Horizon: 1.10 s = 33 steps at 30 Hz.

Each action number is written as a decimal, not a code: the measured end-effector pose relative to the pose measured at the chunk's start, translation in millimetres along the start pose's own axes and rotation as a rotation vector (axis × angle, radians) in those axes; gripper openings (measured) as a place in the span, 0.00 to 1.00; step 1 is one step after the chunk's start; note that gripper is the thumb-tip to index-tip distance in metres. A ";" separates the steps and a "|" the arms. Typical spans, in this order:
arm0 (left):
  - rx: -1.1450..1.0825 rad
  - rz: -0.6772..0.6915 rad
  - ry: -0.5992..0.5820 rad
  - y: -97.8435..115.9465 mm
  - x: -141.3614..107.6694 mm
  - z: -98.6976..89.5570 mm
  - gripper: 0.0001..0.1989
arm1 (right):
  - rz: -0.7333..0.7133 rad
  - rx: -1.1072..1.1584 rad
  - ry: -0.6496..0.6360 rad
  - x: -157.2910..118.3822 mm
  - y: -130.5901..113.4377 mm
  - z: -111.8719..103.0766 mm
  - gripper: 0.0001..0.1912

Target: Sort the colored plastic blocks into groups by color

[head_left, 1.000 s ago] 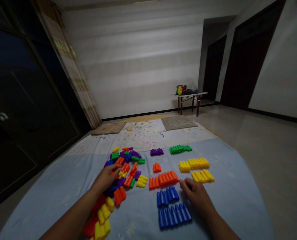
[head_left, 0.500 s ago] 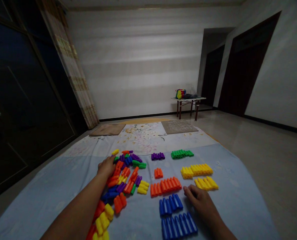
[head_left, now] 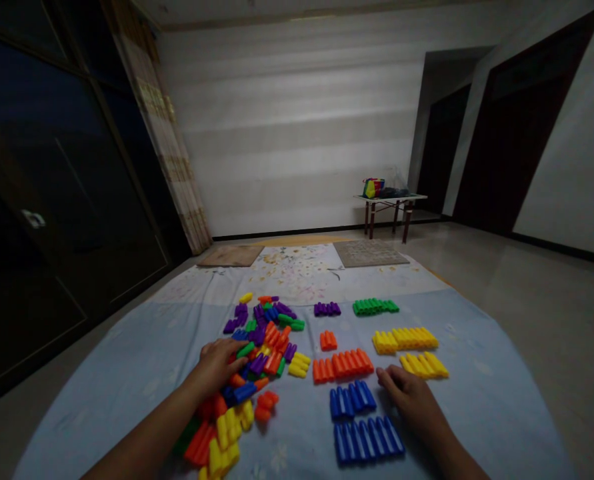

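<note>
My left hand (head_left: 220,362) rests at the left side of a loose pile of bullet-shaped plastic toy blocks (head_left: 259,363) in mixed colours. Its thumb and fingers are apart, with a green toy block (head_left: 245,349) at the fingertips; no firm grip shows. My right hand (head_left: 409,393) lies on the cloth with fingers curled and thumb against the index finger, nothing visible in it. Just left of it are orange blocks (head_left: 344,365) in a row and two rows of blue blocks (head_left: 369,440). Yellow blocks (head_left: 424,365) line up beyond it.
Farther back stand rows of purple blocks (head_left: 327,309) and green blocks (head_left: 375,306), and a short orange group (head_left: 328,341). A light blue floral cloth (head_left: 287,460) covers the table. Two mats (head_left: 369,254) lie at its far end. A small table (head_left: 391,198) stands by the wall.
My left hand has come nearer from the back of the pile, and blocks there have shifted towards me. An orange group at the near side has turned. My right hand stays by the rows.
</note>
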<state>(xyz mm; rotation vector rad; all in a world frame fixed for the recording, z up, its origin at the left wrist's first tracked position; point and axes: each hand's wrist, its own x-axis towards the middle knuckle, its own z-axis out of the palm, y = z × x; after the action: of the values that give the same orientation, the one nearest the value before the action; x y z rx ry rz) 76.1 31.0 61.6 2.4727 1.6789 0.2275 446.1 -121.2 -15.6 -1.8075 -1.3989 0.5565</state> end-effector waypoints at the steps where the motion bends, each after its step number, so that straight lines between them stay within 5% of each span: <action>1: -0.014 0.008 -0.004 3.8 -5.3 -3.2 0.20 | -0.004 0.000 0.004 0.0 0.6 0.3 0.23; 11: -0.176 -0.151 0.025 20.9 -14.4 -27.3 0.31 | 0.009 0.011 -0.044 1.0 4.1 -6.3 0.24; 16: -0.247 -0.113 -0.026 13.7 -10.4 -22.2 0.33 | 0.009 -0.005 -0.037 -0.8 1.0 -8.2 0.25; 20: -0.289 -0.048 0.039 0.9 -17.0 -24.0 0.31 | -0.013 -0.008 0.010 -5.5 -4.2 -8.7 0.25; 26: -0.277 0.022 0.117 -9.8 -45.1 13.7 0.26 | -0.029 -0.014 -0.025 -7.1 -5.8 -12.1 0.24; 30: -0.320 -0.010 0.135 8.8 -51.4 40.4 0.26 | -0.031 -0.022 -0.020 -6.4 -6.7 -12.2 0.24; 33: -0.440 -0.036 0.134 26.2 -46.1 35.5 0.28 | -0.038 -0.034 -0.020 -7.1 -7.1 -12.2 0.24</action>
<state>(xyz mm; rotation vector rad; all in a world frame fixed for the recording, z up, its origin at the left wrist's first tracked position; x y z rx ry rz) 90.4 -22.7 30.1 2.1375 1.5179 0.6909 448.5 -130.9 -3.5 -1.8030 -1.4611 0.5350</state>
